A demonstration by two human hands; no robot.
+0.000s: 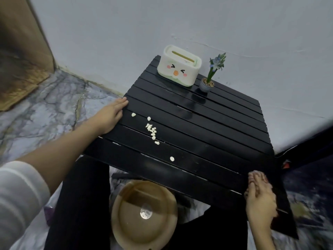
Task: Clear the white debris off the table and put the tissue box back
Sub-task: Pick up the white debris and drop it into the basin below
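Several small white debris pieces lie in a loose line on the black slatted table, with single bits at the left and lower down. A white tissue box with a cartoon face stands at the table's far edge. My left hand lies flat on the table's left edge, fingers together, just left of the debris. My right hand grips the table's near right edge, fingers curled over it.
A small potted plant stands right of the tissue box. A tan round bin sits on the floor below the table's near edge, between my dark-trousered legs. A grey wall rises behind; marbled floor lies to the left.
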